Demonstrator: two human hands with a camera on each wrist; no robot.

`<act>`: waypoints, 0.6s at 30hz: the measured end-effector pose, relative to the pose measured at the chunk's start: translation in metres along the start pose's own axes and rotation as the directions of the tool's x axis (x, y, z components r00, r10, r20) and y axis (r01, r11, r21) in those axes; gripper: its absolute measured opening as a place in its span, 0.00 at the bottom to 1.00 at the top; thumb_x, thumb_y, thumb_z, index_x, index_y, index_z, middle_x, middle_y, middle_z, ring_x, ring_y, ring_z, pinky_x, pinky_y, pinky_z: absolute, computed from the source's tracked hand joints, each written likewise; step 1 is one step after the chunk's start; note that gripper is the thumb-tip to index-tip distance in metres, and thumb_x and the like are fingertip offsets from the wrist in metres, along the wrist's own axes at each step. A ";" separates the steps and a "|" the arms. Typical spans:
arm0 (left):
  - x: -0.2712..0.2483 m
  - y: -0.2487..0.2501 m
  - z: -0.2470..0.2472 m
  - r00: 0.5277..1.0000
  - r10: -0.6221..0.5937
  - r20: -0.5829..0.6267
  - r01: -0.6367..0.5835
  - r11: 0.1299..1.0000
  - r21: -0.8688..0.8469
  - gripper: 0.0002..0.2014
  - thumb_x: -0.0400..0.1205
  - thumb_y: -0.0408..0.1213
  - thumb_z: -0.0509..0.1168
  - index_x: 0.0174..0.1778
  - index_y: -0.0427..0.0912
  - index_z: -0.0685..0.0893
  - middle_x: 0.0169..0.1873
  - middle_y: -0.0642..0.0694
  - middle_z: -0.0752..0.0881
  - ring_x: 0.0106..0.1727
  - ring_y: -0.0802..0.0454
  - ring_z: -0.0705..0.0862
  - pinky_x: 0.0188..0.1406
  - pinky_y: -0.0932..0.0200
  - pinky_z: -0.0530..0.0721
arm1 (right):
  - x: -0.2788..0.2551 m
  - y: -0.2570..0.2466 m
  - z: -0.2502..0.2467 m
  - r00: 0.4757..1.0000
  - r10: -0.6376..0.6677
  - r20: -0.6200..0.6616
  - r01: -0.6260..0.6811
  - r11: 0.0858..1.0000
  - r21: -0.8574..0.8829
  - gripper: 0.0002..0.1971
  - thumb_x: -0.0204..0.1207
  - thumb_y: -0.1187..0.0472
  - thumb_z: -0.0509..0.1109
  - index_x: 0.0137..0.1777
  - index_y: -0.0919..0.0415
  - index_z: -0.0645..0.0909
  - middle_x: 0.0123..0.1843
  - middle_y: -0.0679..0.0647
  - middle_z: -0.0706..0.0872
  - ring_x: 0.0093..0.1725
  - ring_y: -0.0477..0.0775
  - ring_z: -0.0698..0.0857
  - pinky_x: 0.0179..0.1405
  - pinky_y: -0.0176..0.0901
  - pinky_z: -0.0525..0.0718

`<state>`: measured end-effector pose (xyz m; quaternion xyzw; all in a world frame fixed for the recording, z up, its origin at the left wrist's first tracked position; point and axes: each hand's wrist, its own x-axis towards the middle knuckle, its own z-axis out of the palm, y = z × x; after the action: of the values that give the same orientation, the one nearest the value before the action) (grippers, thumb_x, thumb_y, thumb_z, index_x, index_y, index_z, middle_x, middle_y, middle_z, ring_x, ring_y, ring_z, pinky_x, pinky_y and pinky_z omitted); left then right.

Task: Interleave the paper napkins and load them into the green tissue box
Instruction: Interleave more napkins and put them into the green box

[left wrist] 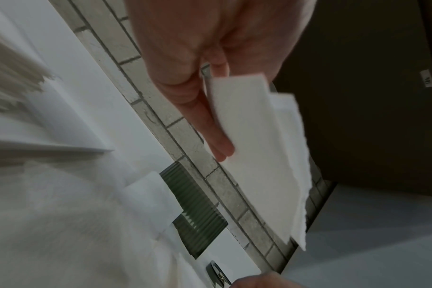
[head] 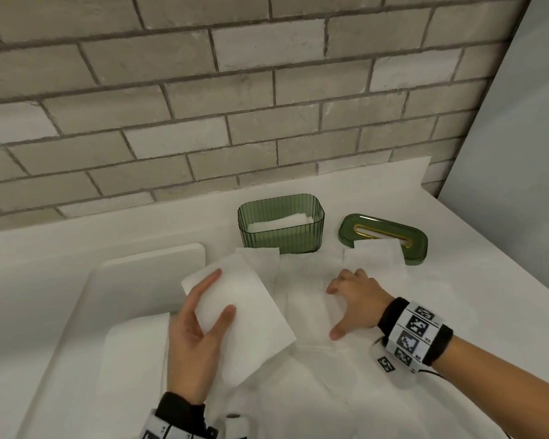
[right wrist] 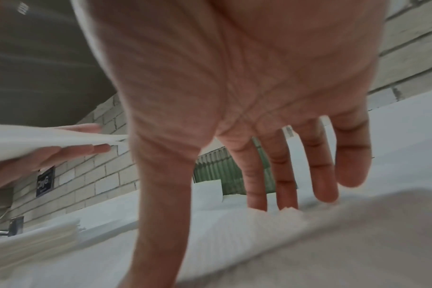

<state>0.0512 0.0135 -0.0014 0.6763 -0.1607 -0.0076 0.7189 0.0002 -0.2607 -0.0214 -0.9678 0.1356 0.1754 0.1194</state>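
My left hand [head: 200, 318] pinches a folded white napkin [head: 244, 312] between thumb and fingers, held above the counter; the same napkin [left wrist: 254, 152] hangs from those fingers in the left wrist view. My right hand [head: 354, 299] is spread, its fingertips [right wrist: 289, 202] pressing down on napkins laid out flat [head: 305, 305] on the counter. The green tissue box [head: 281, 223] stands open behind them with some napkins inside. Its green lid [head: 384, 237] lies to the right, partly under a napkin [head: 374, 255].
A white sink basin [head: 86, 312] lies at the left with a stack of napkins [head: 133, 350] on its near side. A brick wall [head: 235, 106] runs behind the white counter [head: 473, 296]. More napkins spread toward the near edge [head: 314, 391].
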 end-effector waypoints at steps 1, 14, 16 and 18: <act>-0.001 0.000 0.000 1.000 -0.015 0.012 0.016 1.000 -0.003 0.22 0.78 0.19 0.70 0.63 0.46 0.87 0.60 0.63 0.89 0.62 0.66 0.85 0.51 0.75 0.82 | 0.000 -0.002 -0.002 1.000 0.001 -0.019 -0.001 1.000 0.005 0.39 0.55 0.38 0.82 0.65 0.51 0.77 0.62 0.49 0.75 0.62 0.54 0.71 0.61 0.49 0.72; -0.022 0.001 -0.014 0.997 -0.079 -0.009 0.079 0.997 0.005 0.14 0.77 0.20 0.71 0.52 0.42 0.92 0.54 0.51 0.92 0.55 0.61 0.89 0.47 0.72 0.85 | 0.000 -0.009 0.000 0.997 -0.073 -0.019 0.074 0.997 0.036 0.37 0.62 0.42 0.81 0.71 0.50 0.74 0.63 0.49 0.81 0.66 0.54 0.75 0.63 0.50 0.66; -0.026 0.001 -0.016 0.996 -0.081 -0.023 0.081 0.997 -0.009 0.14 0.77 0.20 0.72 0.52 0.42 0.92 0.54 0.51 0.92 0.55 0.60 0.89 0.48 0.68 0.87 | 0.000 -0.010 -0.002 0.993 -0.060 -0.101 0.065 0.997 0.051 0.28 0.62 0.44 0.81 0.61 0.50 0.80 0.53 0.47 0.82 0.61 0.54 0.76 0.57 0.49 0.65; -0.030 -0.002 -0.019 0.995 -0.091 -0.041 0.090 0.996 -0.009 0.14 0.78 0.20 0.71 0.52 0.42 0.92 0.54 0.50 0.92 0.56 0.57 0.89 0.50 0.64 0.88 | -0.005 -0.010 -0.008 0.982 -0.047 -0.184 0.056 0.998 0.043 0.17 0.65 0.45 0.79 0.51 0.50 0.84 0.47 0.46 0.82 0.57 0.54 0.75 0.56 0.49 0.65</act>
<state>0.0272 0.0383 -0.0102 0.6801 -0.1151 -0.0269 0.7235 0.0011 -0.2524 -0.0100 -0.9798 0.1250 0.0795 0.1340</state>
